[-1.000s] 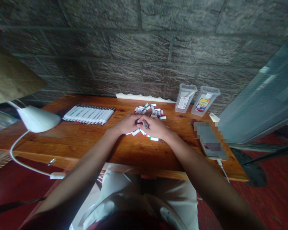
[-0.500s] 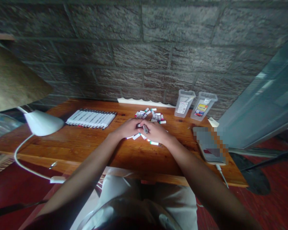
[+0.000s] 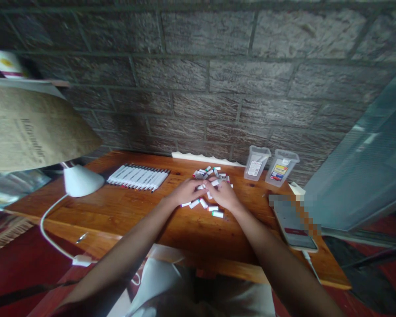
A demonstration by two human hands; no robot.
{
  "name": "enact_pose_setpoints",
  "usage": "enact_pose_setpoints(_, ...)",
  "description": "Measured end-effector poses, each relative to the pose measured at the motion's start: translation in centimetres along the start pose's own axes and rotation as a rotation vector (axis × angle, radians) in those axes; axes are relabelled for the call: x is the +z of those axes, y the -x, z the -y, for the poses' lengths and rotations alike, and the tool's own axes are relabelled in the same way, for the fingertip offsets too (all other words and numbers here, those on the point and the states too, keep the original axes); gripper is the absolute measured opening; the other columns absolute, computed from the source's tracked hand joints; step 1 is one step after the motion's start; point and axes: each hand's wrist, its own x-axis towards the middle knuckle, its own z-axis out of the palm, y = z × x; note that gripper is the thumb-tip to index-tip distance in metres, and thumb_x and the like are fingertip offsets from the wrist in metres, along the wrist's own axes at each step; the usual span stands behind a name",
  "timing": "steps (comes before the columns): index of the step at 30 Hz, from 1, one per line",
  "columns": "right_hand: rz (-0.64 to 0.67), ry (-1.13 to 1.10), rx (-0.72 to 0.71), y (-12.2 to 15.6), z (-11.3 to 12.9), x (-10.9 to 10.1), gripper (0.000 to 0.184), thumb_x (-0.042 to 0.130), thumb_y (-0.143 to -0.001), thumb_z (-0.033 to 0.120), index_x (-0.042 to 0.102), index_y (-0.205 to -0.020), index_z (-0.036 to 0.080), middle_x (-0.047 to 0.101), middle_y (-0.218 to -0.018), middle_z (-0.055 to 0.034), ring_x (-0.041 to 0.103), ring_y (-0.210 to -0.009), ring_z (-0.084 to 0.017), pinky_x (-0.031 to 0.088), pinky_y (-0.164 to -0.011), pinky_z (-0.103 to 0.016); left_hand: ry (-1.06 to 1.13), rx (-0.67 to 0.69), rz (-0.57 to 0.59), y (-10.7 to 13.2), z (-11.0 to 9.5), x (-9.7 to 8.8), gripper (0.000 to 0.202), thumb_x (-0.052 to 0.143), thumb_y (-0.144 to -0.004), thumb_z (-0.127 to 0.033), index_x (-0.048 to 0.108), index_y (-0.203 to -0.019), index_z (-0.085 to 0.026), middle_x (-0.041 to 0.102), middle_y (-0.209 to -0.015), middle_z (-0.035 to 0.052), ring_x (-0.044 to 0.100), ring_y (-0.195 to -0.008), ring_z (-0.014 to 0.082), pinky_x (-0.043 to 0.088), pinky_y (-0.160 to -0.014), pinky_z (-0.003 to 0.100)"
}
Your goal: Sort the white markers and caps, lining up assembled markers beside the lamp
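My left hand (image 3: 186, 192) and my right hand (image 3: 223, 196) meet over a loose pile of short white marker caps with coloured ends. A white marker cap (image 3: 201, 186) is at the fingertips of my left hand, whose fingers are curled. My right hand is closed round another white cap-like piece (image 3: 216, 182), its fingers partly hidden. Several caps lie behind the hands, and others, such as a green-ended cap (image 3: 217, 214), lie in front. Left of the hands, a row of white markers (image 3: 138, 177) lies side by side.
A lamp (image 3: 82, 180) with a paper shade stands at the left of the wooden desk (image 3: 119, 215). Two clear plastic containers (image 3: 257, 164) stand at the back right. A phone (image 3: 293, 224) on a cable lies at the right. The stone wall (image 3: 198, 75) rises behind.
The view has tilted up and shifted left. My hands have moved slightly apart; the grey-ended piece between them no longer shows, and a white piece shows in my right hand.
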Motion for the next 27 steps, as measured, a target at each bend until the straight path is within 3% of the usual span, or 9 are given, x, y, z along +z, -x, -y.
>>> enact_pose_setpoints(7,-0.085,-0.121,0.131,-0.34,-0.07,-0.16,0.047,0.043,-0.090,0.056,0.057,-0.065,0.018,0.060,-0.056,0.0013,0.058,-0.055,-0.013,0.041,-0.055,-0.021,-0.024,-0.040,-0.051,-0.18,-0.70,-0.43,0.029,0.050,-0.092,-0.038,0.068,-0.093,-0.015,0.069,-0.085,0.0044,0.060,-0.076,0.0136,0.043,-0.071,0.022)
enact_pose_setpoints(12,-0.151,-0.137,0.174,-0.39,0.01,-0.09,0.049,0.046,-0.086,0.061,0.060,-0.067,0.018,0.064,-0.060,-0.0007,0.061,-0.060,-0.014,0.043,-0.057,-0.022,-0.015,-0.025,-0.053,-0.30,-0.70,-0.50,0.030,0.049,-0.092,-0.039,0.067,-0.094,-0.016,0.068,-0.085,0.0045,0.060,-0.080,0.0146,0.043,-0.075,0.023)
enact_pose_setpoints(18,-0.195,-0.087,0.231,-0.39,0.26,-0.71,0.054,0.046,-0.085,0.064,0.068,-0.072,0.016,0.070,-0.067,-0.0051,0.066,-0.067,-0.017,0.045,-0.060,-0.023,-0.038,-0.046,-0.028,-0.20,-0.42,-0.34,0.029,0.050,-0.091,-0.039,0.066,-0.088,-0.015,0.065,-0.076,0.0024,0.057,-0.070,0.0127,0.040,-0.067,0.021)
enact_pose_setpoints(27,-0.228,0.073,0.202,-0.24,0.45,-0.74,0.051,0.047,-0.088,0.057,0.066,-0.062,0.018,0.070,-0.064,-0.0056,0.068,-0.067,-0.018,0.043,-0.060,-0.024,-0.046,-0.051,0.009,0.04,-0.42,-0.20,0.027,0.052,-0.090,-0.039,0.067,-0.088,-0.017,0.064,-0.072,0.0004,0.056,-0.066,0.0114,0.036,-0.062,0.020)
